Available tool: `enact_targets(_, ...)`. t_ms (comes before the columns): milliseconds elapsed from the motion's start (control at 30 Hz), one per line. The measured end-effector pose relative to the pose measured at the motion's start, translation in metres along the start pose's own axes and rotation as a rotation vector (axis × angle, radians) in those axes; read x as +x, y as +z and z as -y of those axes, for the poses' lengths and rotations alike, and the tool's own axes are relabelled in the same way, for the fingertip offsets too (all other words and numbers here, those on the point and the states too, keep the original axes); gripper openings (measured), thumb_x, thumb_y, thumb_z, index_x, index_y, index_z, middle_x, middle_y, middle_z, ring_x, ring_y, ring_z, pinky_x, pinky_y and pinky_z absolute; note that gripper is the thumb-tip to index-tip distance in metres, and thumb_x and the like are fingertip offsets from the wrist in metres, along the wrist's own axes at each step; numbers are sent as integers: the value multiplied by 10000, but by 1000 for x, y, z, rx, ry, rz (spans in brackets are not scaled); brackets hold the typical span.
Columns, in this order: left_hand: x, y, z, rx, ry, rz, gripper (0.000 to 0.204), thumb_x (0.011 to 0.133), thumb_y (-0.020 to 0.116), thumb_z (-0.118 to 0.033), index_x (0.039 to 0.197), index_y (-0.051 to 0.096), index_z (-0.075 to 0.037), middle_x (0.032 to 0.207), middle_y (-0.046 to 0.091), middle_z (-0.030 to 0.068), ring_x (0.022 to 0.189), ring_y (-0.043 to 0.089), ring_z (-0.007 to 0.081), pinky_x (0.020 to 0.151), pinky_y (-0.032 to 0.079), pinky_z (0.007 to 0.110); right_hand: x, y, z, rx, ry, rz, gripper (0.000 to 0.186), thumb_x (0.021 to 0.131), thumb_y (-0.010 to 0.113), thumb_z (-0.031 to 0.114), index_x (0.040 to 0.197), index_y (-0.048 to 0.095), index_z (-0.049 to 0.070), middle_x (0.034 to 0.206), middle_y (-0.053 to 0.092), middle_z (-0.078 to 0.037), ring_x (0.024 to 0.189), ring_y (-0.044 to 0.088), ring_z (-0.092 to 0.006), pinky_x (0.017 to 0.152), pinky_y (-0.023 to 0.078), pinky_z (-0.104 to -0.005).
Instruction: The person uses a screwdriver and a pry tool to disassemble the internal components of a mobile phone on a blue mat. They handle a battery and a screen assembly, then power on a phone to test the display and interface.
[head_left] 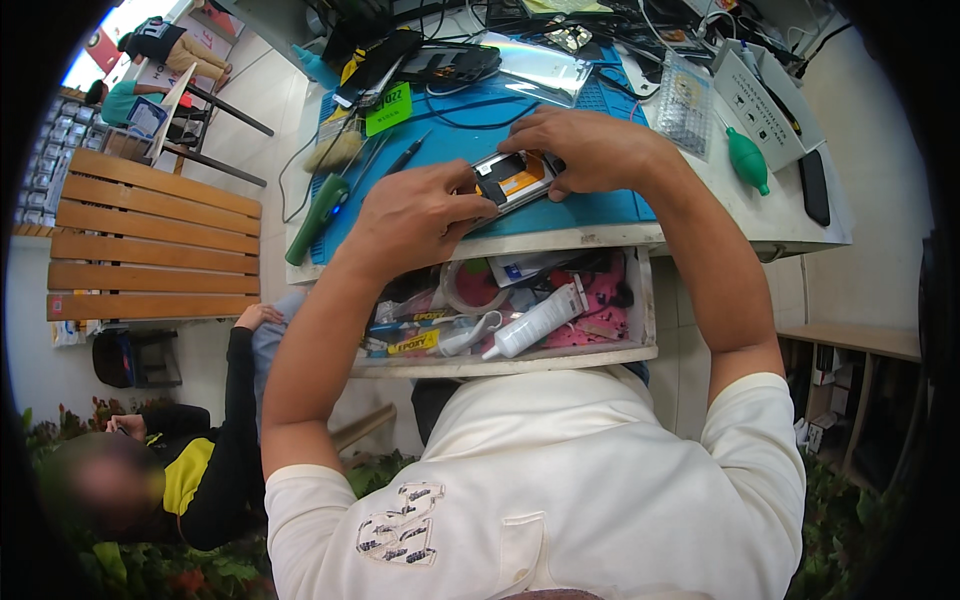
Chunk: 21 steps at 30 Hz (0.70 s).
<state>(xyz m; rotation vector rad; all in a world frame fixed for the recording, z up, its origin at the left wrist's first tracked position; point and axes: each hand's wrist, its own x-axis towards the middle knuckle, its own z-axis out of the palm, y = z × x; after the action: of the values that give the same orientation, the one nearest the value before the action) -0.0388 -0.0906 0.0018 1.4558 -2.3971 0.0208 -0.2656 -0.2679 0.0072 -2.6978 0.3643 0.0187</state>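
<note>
A smartphone (515, 180) with its inside laid bare, black and orange within a silver frame, rests tilted near the front edge of the blue work mat (590, 213). My left hand (425, 212) pinches its left end between thumb and fingers. Over the far right corner curls my right hand (585, 148), thumb at the near side and fingers along the far edge. Fingers of both hands cover parts of the phone. Left of my left hand lie a green handheld tool (322, 213) with a small light, a black pen-like tool (406, 156) and a brush (335, 150).
Below the tabletop an open drawer (560, 358) holds a white tube (538, 320), a tape roll and several glue tubes. A green air blower (747, 160), white box (768, 105) and black phone (815, 188) lie right. Cables clutter the back. A person (205, 470) sits at left.
</note>
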Motion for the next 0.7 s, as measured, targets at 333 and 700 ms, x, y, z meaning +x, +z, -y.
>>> enact_targets(333, 0, -5, 1, -8, -5, 34, 281, 840, 885, -110, 1083, 886, -250, 1040, 740, 17, 900, 742, 251, 742, 575, 385, -1, -4, 7, -1, 43, 28, 830, 731, 968, 24, 1510, 689, 97, 1471, 703, -84, 1425, 615, -316, 1214, 519, -442)
enact_targets(700, 4, -5, 2, 3, 3, 56, 281, 848, 878, -102, 1083, 888, -255, 1054, 748, 11, 923, 753, 246, 755, 585, 387, 0, -2, 4, -5, 42, 26, 837, 729, 973, 27, 1513, 690, 99, 1478, 705, -79, 1435, 609, -312, 1220, 517, -437)
